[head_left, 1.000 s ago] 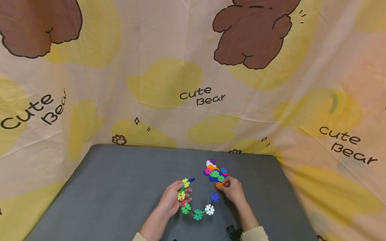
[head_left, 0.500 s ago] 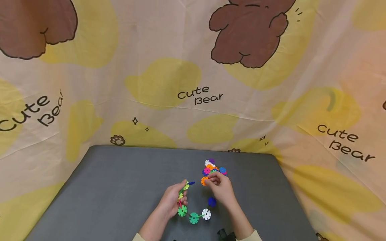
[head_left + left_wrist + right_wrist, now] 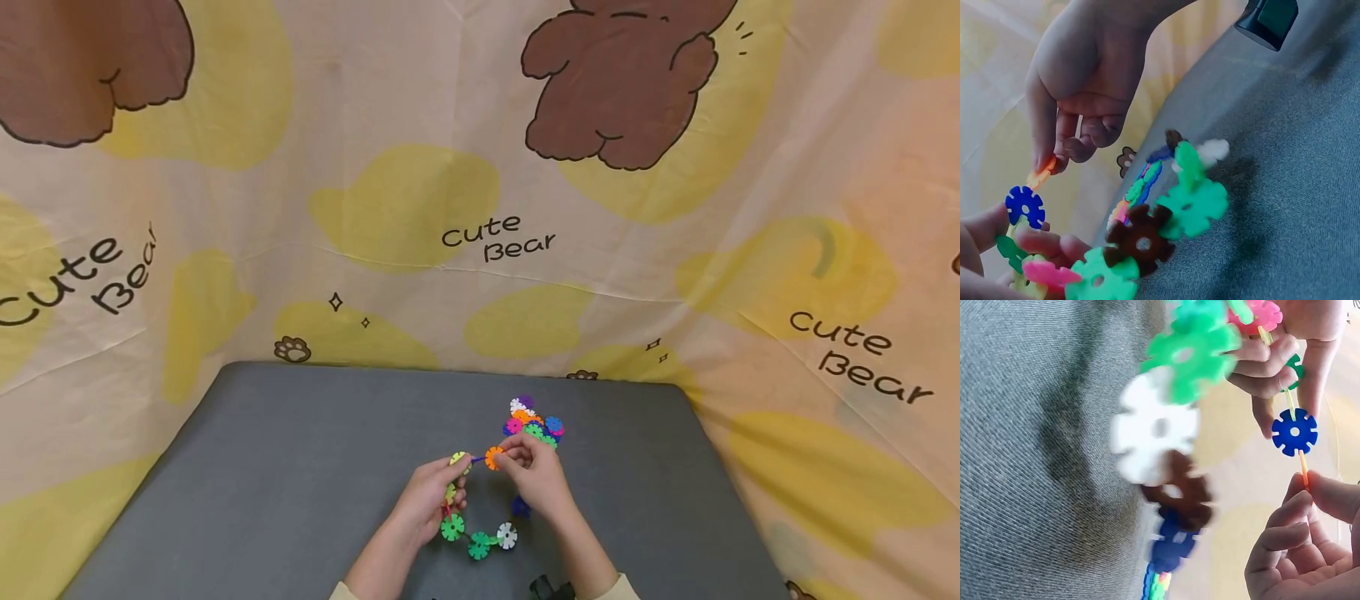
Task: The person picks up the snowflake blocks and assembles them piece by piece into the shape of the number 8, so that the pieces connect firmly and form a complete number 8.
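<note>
A curved chain of interlocking snowflake discs [image 3: 478, 546] hangs from my left hand [image 3: 429, 496], which pinches it near a yellow disc [image 3: 458, 461]. Brown, green, white and pink discs belong to it, and its far end is a dark blue disc [image 3: 521, 506]. At the held end another blue disc [image 3: 1295, 432] sticks out beyond my left fingertips. Thumb and fingers of my right hand [image 3: 542, 482] pinch an orange disc [image 3: 492, 457], seen edge-on in the right wrist view. Its edge meets the rim of that blue disc, roughly in line with a slot.
Behind my right hand lies a pile of loose, mixed-colour discs [image 3: 534, 430] on the grey table [image 3: 315, 450]. A black object [image 3: 551, 588] stands at the near side, by the right forearm. A bear-print cloth [image 3: 390, 317] rises behind the table.
My right hand has brought the orange disc from beside the pile leftward to the chain's blue end disc. The left hand stays nearly in place; the chain's loose end has swung slightly left.
</note>
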### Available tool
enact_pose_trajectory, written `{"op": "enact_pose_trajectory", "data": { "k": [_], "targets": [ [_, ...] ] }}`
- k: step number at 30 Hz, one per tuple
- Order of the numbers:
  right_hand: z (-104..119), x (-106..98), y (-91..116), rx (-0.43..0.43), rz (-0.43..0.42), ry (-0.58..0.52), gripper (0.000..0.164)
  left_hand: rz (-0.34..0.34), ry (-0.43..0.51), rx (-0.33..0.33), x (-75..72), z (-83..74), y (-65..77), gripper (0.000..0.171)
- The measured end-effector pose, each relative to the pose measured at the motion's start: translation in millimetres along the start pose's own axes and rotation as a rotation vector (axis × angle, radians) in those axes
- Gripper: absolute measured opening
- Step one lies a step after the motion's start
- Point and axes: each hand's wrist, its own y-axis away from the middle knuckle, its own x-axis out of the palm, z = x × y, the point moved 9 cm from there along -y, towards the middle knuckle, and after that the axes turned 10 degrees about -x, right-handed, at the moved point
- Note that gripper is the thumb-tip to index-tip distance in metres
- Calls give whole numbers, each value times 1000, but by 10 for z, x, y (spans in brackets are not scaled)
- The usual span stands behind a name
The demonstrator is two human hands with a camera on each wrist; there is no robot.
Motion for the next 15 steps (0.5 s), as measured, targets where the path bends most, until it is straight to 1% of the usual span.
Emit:
{"op": "enact_pose_trajectory", "data": {
  "k": [4,8,11,15],
  "targets": [
    [-13,5,7,-7,-9,-6,17,-9,-40,0,-16,11,-1,30],
    [-14,-47,7,-11,-35,-18,14,-15,-89,21,22,-12,-9,30],
    [2,-62,12,-17,-33,-34,13,-26,-123,36,44,-36,1,34],
    [11,-2,14,-21,-21,-58,12,-64,-164,43,-17,-47,29,43]
  ]
}}
